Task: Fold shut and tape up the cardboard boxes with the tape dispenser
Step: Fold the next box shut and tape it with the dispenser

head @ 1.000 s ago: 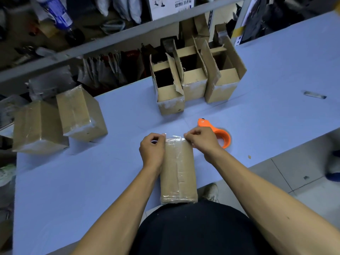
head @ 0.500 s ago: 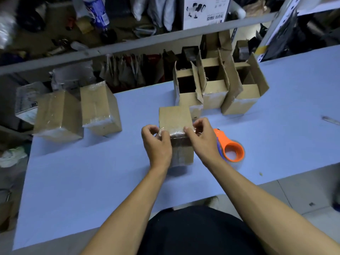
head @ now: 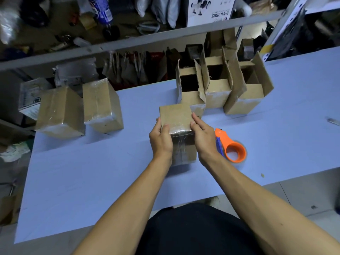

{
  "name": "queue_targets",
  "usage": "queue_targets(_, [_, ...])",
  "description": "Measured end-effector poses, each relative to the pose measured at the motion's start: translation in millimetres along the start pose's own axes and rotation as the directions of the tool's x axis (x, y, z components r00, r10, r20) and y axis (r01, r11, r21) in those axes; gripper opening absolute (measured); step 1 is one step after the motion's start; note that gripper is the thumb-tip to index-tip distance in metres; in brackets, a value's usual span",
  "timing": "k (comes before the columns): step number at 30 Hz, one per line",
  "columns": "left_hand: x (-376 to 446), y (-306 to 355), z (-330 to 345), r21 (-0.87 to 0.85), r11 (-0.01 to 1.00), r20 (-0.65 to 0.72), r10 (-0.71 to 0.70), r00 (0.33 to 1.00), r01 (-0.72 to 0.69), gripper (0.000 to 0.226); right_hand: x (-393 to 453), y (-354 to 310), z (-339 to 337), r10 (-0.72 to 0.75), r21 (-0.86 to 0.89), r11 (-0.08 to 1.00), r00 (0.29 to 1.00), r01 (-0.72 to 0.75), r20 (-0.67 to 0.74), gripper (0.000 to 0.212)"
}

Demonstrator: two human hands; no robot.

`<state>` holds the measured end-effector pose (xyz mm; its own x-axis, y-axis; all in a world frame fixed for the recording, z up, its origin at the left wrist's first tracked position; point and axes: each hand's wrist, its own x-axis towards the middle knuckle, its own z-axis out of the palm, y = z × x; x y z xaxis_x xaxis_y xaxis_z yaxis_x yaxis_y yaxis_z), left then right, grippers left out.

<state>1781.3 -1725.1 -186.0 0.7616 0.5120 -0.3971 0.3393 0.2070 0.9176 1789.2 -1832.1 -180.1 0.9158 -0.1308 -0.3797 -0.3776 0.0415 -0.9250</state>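
The cardboard box (head: 176, 124) stood upright on the blue table (head: 92, 172) in the head view, held between both hands just in front of the person. The left hand (head: 161, 140) gripped its left side, thumb curled over the near top edge and fingers wrapped round the far side. The right hand (head: 203, 137) pressed its right side with fairly straight fingers laid flat along the top edge, where clear tape crossed the seam.

Just right of the right wrist lay the orange tape dispenser (head: 231, 148), flat on the table and apart from the box. Beyond the fingertips stood three open boxes (head: 219, 89) with flaps up; well left of the left hand sat two taped boxes (head: 81, 109).

The box looked light and fairly stiff, its walls likely to dent under a hard squeeze. The glossy taped strips were probably slippery, so bare cardboard on opposite side faces, near the upper corners, seemed the safest hold.
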Motion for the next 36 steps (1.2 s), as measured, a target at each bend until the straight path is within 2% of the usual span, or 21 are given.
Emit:
queue_targets(4, [2, 10, -1, 0.088, 0.996, 0.011, 0.014, 1.0, -0.015, 0.035, 2, -3, -1, 0.028, -0.031, 0.999, 0.992, -0.025, 0.125, 0.049])
queue_targets(6, [15, 19, -7, 0.136, 0.99, 0.036, -0.035, 0.999, 0.03, 0.039, 5, -3, -6, 0.031, -0.113, 0.994, 0.975, -0.007, 0.22, 0.061])
queue_targets(8, [23, 29, -17, 0.203, 0.975, 0.134, -0.117, 0.984, 0.089, 0.041, 10, -1, -10, 0.028, -0.188, 0.982, 0.971, 0.018, 0.237, 0.07])
queue_targets(10, [27, 26, -29, 0.35, 0.933, 0.275, -0.18, 0.944, 0.076, 0.059, 17, 3, -14, 0.011, -0.314, 0.948, 0.986, 0.042, 0.165, 0.073])
queue_targets(11, [26, 18, -35, 0.427, 0.903, 0.306, -0.186, 0.933, 0.04, 0.066, 19, 6, -16, -0.001, -0.402, 0.914, 0.989, 0.06, 0.145, 0.068])
queue_targets(12, [24, 9, -41, 0.486, 0.874, 0.328, -0.183, 0.927, 0.0, 0.061, 20, 11, -18, -0.008, -0.481, 0.874, 0.989, 0.078, 0.145, 0.058])
queue_targets(13, [22, -3, -45, 0.523, 0.852, 0.326, -0.179, 0.928, -0.019, 0.047, 18, 16, -19, -0.001, -0.539, 0.838, 0.988, 0.085, 0.153, 0.044])
queue_targets(15, [22, -29, -52, 0.505, 0.863, 0.278, -0.197, 0.94, 0.032, 0.031, 11, 27, -21, 0.038, -0.593, 0.8, 0.979, 0.09, 0.199, 0.028])
queue_targets(17, [24, -47, -56, 0.475, 0.878, 0.226, -0.185, 0.956, 0.058, 0.03, 6, 38, -25, 0.08, -0.629, 0.773, 0.971, 0.083, 0.227, 0.032])
queue_targets(19, [20, -48, -55, 0.485, 0.874, 0.163, -0.107, 0.981, 0.015, 0.026, 8, 44, -31, 0.079, -0.68, 0.729, 0.978, 0.077, 0.195, 0.045])
queue_targets(21, [18, -48, -53, 0.536, 0.844, 0.098, -0.035, 0.995, -0.023, 0.023, 12, 41, -37, 0.018, -0.739, 0.67, 0.992, 0.079, 0.123, 0.055])
queue_targets(23, [13, -45, -49, 0.595, 0.803, 0.034, 0.027, 0.999, -0.042, 0.03, 16, 36, -43, -0.109, -0.782, 0.612, 0.992, 0.117, 0.064, 0.057])
queue_targets(26, [8, -46, -44, 0.57, 0.82, -0.114, 0.027, 0.993, 0.043, 0.031, 16, 33, -53, -0.189, -0.724, 0.684, 0.98, 0.086, -0.063, 0.059])
queue_targets(28, [5, -51, -44, 0.578, 0.814, -0.121, 0.012, 0.993, 0.061, 0.033, 15, 35, -58, -0.122, -0.649, 0.76, 0.985, 0.016, -0.12, 0.055])
queue_targets(30, [3, -53, -46, 0.586, 0.81, -0.06, 0.014, 0.998, 0.024, 0.032, 15, 39, -60, -0.036, -0.575, 0.818, 0.994, -0.03, -0.102, 0.044])
queue_targets(31, [3, -50, -48, 0.569, 0.822, -0.015, 0.033, 0.999, -0.018, 0.032, 14, 40, -61, -0.043, -0.566, 0.825, 0.996, -0.01, -0.08, 0.037])
queue_targets(33, [6, -42, -52, 0.565, 0.807, 0.152, 0.106, 0.983, -0.174, 0.051, 14, 40, -62, -0.103, -0.575, 0.815, 0.994, 0.068, -0.028, 0.028])
queue_targets(35, [17, -36, -55, 0.629, 0.695, 0.377, 0.122, 0.918, -0.35, 0.069, 16, 39, -61, -0.106, -0.555, 0.826, 0.994, 0.1, 0.021, 0.031])
queue_targets(36, [21, -31, -57, 0.664, 0.623, 0.45, 0.108, 0.886, -0.413, 0.069, 16, 38, -60, -0.081, -0.521, 0.849, 0.996, 0.087, 0.035, 0.038])
